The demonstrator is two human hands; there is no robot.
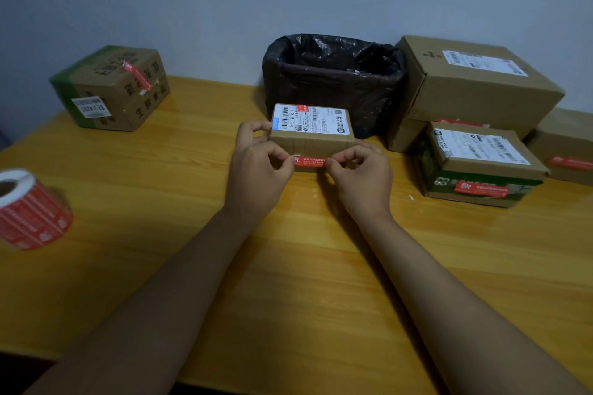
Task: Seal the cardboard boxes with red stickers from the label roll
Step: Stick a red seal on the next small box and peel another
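Broad yellow wooden desk [288, 266], pushed against a pale wall. At its back edge, a black-bagged woven bin [333, 80]; right of that, a large plain brown carton [475, 86] stacked over a green-printed carton [478, 167] already wearing a red strip. Far left, a green-and-brown printed carton [112, 90], also strip-sealed on top.

Just in front of the bin, a small flat brown cardboard box [313, 135] bearing a white shipping label, resting on the desk. Judged light and stiff enough to slide if pressed from one side only.

Near the left edge, a roll of red stickers on a white core [29, 212], lying well apart from the box.

Left hand [256, 170]: forefinger and thumb steadying the box's left corner, lower fingers pinched on the left end of a narrow red paper sticker [309, 161]. Right hand [362, 176]: fingers curled, grip closed on the sticker's right end. Sticker stretched level against the box's near face.

Thin, floppy and tacky by the look of it; best held at the very ends, as here, kept taut to avoid creasing or folding onto itself.
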